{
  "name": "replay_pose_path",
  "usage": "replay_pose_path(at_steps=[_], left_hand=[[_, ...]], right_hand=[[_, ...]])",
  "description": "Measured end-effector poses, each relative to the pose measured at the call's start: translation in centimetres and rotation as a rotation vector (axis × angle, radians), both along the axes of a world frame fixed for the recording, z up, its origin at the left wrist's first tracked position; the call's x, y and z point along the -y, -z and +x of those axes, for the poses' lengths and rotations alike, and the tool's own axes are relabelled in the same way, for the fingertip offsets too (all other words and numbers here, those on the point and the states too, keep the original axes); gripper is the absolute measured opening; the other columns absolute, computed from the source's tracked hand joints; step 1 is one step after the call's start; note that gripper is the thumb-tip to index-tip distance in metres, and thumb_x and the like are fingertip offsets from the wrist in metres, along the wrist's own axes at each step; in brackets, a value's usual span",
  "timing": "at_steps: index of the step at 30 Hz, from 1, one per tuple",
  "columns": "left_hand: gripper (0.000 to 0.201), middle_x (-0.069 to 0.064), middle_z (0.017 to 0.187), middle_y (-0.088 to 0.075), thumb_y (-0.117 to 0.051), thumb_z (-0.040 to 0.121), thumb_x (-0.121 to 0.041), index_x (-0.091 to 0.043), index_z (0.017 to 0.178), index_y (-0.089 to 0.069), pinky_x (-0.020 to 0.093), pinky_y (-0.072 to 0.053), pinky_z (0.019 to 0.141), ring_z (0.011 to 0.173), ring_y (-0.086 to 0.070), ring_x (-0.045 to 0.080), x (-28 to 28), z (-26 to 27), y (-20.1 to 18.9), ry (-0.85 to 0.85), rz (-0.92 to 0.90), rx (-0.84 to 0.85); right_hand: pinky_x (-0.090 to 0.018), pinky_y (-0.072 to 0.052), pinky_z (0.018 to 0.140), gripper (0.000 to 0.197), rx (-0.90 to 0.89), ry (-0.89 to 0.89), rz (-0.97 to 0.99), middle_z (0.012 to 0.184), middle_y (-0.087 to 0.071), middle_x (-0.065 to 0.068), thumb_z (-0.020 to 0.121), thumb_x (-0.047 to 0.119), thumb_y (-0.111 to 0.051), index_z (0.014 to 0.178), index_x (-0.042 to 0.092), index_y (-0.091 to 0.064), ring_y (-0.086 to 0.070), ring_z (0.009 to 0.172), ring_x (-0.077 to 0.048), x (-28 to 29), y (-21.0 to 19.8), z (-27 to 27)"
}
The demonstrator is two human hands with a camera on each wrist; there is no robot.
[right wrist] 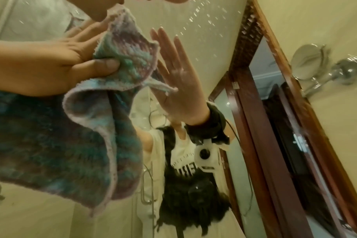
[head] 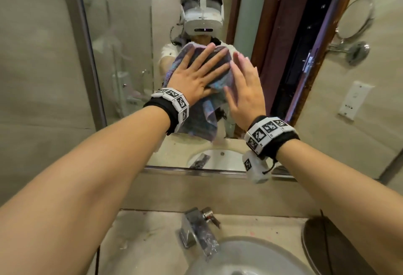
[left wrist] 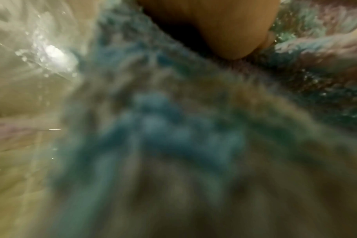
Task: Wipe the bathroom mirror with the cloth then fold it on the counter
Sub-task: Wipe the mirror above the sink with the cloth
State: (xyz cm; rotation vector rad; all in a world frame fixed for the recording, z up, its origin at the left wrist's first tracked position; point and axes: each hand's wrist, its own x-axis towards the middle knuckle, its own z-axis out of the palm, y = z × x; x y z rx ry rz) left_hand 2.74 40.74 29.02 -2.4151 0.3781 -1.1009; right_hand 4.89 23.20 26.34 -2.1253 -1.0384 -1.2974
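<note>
While your left hand (head: pixel 197 78) spreads flat, thumb pinching a fold, it pins the cloth (head: pixel 209 65) against the mirror (head: pixel 122 35) for wiping; your right hand (head: pixel 244 91), grip wide and holding nothing, steadies its edge.

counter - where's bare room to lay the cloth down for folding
Bare counter lies left of the faucet, under the left arm. Right of the sink a dark round object crowds the counter. The left hand holds the cloth.
</note>
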Motion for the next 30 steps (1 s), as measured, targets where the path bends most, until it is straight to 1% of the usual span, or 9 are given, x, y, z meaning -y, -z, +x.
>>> replay_pose_path(at_steps=[3, 6, 8, 10, 12, 16, 19, 24, 30], left_hand=[[0.065, 0.0, 0.158, 0.012, -0.005, 0.09, -0.056, -0.027, 0.14, 0.024, 0.048, 0.012, 0.112, 0.145, 0.011, 0.025, 0.3, -0.1, -2.1, -0.037, -0.06, -0.008], [0.066, 0.0, 0.157, 0.017, -0.01, 0.092, -0.055, -0.027, 0.14, 0.025, 0.05, 0.012, 0.113, 0.144, 0.016, 0.024, 0.8, -0.3, -4.7, -0.055, -0.073, -0.018], [0.067, 0.001, 0.156, 0.018, -0.015, 0.095, -0.053, -0.025, 0.144, 0.021, 0.052, 0.011, 0.114, 0.143, 0.017, 0.025, 1.2, -0.3, -6.6, -0.082, -0.088, -0.001], [0.068, 0.001, 0.156, 0.019, -0.018, 0.096, -0.052, -0.024, 0.146, 0.018, 0.052, 0.014, 0.111, 0.143, 0.018, 0.025, 1.7, -0.1, -8.4, -0.115, -0.128, 0.024], [0.068, 0.001, 0.156, 0.019, -0.02, 0.097, -0.051, -0.023, 0.147, 0.016, 0.05, 0.018, 0.108, 0.143, 0.018, 0.025, 2.4, 0.1, -9.6, -0.14, -0.171, 0.051], [0.065, 0.002, 0.157, 0.017, -0.019, 0.097, -0.048, -0.022, 0.149, 0.012, 0.051, 0.017, 0.108, 0.144, 0.016, 0.025, 2.8, 0.2, -12.4, -0.175, -0.217, 0.093], [0.064, 0.004, 0.156, 0.018, -0.021, 0.098, -0.046, -0.023, 0.149, 0.01, 0.052, 0.015, 0.11, 0.143, 0.018, 0.026, 2.7, 0.4, -15.9, -0.184, -0.262, 0.101], [0.072, 0.004, 0.156, 0.021, -0.026, 0.095, -0.054, -0.024, 0.149, 0.01, 0.053, 0.011, 0.112, 0.142, 0.02, 0.027, 2.6, 0.7, -21.4, -0.201, -0.338, 0.126], [0.071, 0.003, 0.157, 0.018, -0.023, 0.095, -0.056, -0.023, 0.15, 0.008, 0.053, 0.005, 0.115, 0.144, 0.017, 0.026, 2.1, 0.8, -25.4, -0.215, -0.427, 0.202]], right_hand=[[-0.042, -0.015, 0.117, 0.053, 0.039, -0.021, 0.002, 0.148, -0.031, -0.02, 0.091, 0.021, -0.047, 0.139, 0.0, -0.038, -0.025, 0.14, -0.032, -0.9, -3.5, -0.3], [-0.05, -0.023, 0.114, 0.052, 0.075, -0.07, 0.077, 0.148, -0.032, -0.019, 0.09, 0.02, -0.049, 0.138, 0.002, -0.04, -0.026, 0.139, -0.031, -1.5, -6.2, -0.5], [-0.051, -0.025, 0.113, 0.051, 0.078, -0.1, 0.125, 0.147, -0.032, -0.019, 0.09, 0.021, -0.049, 0.137, 0.003, -0.041, -0.026, 0.139, -0.031, -1.9, -7.8, -0.5], [-0.048, -0.022, 0.115, 0.052, 0.077, -0.093, 0.147, 0.148, -0.031, -0.019, 0.091, 0.024, -0.047, 0.138, 0.003, -0.04, -0.026, 0.139, -0.031, -2.3, -9.3, -0.5], [-0.042, -0.014, 0.117, 0.053, 0.076, -0.062, 0.137, 0.15, -0.029, -0.018, 0.092, 0.023, -0.047, 0.14, 0.003, -0.037, -0.023, 0.14, -0.03, -2.3, -10.9, -0.2], [-0.036, -0.002, 0.116, 0.055, 0.085, 0.011, 0.063, 0.153, -0.022, -0.014, 0.094, 0.024, -0.041, 0.144, 0.004, -0.03, -0.015, 0.144, -0.027, -2.6, -14.2, 0.5], [-0.036, -0.002, 0.116, 0.054, 0.106, 0.021, 0.096, 0.154, -0.02, -0.014, 0.095, 0.023, -0.038, 0.144, 0.004, -0.028, -0.014, 0.144, -0.026, -2.8, -16.2, 0.6], [-0.035, -0.002, 0.116, 0.055, 0.167, 0.027, 0.187, 0.153, -0.022, -0.015, 0.094, 0.025, -0.037, 0.143, 0.003, -0.03, -0.016, 0.144, -0.026, -2.7, -18.6, 0.4], [-0.032, 0.006, 0.115, 0.056, 0.166, 0.125, -0.002, 0.157, -0.01, -0.009, 0.098, 0.031, -0.027, 0.147, 0.008, -0.018, -0.004, 0.145, -0.019, -3.3, -20.8, 0.3]])
